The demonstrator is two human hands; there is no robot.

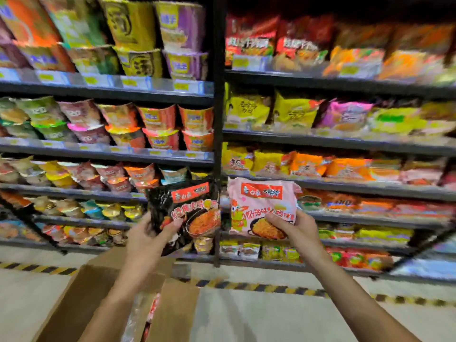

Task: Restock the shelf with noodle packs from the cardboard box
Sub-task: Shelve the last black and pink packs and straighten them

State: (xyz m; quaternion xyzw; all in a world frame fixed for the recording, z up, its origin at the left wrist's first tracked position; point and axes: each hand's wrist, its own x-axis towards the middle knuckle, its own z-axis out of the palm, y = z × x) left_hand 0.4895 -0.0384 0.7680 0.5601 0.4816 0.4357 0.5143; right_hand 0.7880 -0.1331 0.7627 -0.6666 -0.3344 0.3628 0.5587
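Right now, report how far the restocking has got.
Done: the shelves already look full of packs. In hand: left hand holds a black noodle pack, right hand a pink noodle pack, neither shelved. Left: the open cardboard box still shows packs inside.

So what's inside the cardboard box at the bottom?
Between the open flaps of the cardboard box, a narrow gap shows glossy plastic wrapping with red print, probably more noodle packs. The flaps and the left forearm cover the rest, so no count is possible.

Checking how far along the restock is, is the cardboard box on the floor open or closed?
Open. The cardboard box has its flaps spread apart, and packs show in the gap between them. How full it is cannot be told.
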